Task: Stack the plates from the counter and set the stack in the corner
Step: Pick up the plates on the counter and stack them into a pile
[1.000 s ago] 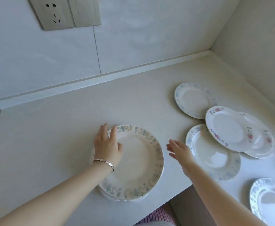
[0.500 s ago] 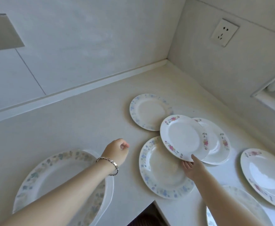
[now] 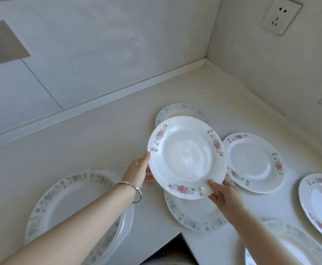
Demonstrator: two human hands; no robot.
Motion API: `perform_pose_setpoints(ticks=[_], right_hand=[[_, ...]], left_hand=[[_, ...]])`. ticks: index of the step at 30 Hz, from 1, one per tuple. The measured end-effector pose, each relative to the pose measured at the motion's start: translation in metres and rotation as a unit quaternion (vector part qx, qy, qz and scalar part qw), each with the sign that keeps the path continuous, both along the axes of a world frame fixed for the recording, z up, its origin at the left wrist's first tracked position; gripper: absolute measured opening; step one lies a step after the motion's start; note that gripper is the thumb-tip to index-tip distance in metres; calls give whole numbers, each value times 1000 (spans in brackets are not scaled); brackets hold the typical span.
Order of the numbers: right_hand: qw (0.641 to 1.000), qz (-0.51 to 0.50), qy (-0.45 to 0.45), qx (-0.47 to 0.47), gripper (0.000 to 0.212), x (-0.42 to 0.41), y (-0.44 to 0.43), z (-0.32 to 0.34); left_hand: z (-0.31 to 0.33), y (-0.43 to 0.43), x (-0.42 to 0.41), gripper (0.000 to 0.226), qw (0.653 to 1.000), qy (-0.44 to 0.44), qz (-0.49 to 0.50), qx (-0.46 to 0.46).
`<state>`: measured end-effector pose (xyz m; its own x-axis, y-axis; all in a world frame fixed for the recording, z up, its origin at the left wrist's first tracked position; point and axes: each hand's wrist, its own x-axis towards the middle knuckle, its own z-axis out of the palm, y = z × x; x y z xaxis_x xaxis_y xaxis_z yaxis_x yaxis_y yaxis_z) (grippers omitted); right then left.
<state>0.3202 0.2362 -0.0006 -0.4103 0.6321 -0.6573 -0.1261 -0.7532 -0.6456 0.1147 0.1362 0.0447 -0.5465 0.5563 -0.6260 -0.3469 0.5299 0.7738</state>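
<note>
The person is holding a white round ceramic plate with pink flowers on its rim (image 3: 187, 159) in the air, tilted toward the camera, above the pale stone counter (image 3: 99, 150). The left hand (image 3: 137, 174) is gripping the plate's left edge, thumb tip at the rim and fingers curling beneath. The right hand (image 3: 223, 196) is pinching the near-right edge, thumb on top and fingers underneath.

The lifted plate is hanging over two blue-flowered plates, one near (image 3: 194, 217) and one far (image 3: 181, 109). A matching pink-flowered plate (image 3: 255, 161) is lying just to its right. The stack of larger pastel-rimmed plates (image 3: 70, 207) is sitting at the near left, well apart from the corner (image 3: 206, 62).

Both holds are only on the glossy rim, so the plate could be slipping if either hand lets go early. Lowering it while crossing left may be clipping the near blue plate. The stack's lower plates are looking offset to the right, and it seems close to the counter's near edge, so a careless landing might shift it.
</note>
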Motion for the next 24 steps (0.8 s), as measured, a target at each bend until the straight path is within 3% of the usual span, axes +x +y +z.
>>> perform_pose_setpoints(ticks=[3,6,8,12,15,24], right_hand=[[989,127,5,70,27,-33,-15,29],[965,227,-25,132,29,-71,-36,46],[939,297,-63,161,41,-96,-56,45],[856,456,-135,205,71,-132,-102,25],[830,493,-146,217,68,-143,-126,12],[742,553,-231,299,79,-147,-150,-2]], left_hand=[[12,-34,-20,12,976,186,109,29],[8,-92,-50,16,948,299,111,-7],[-4,-135,-71,25,943,309,97,-79],[-18,-207,-93,37,938,281,66,-191],[-27,-240,-98,41,906,314,14,-282],[-47,-263,-99,41,873,302,-91,-372]])
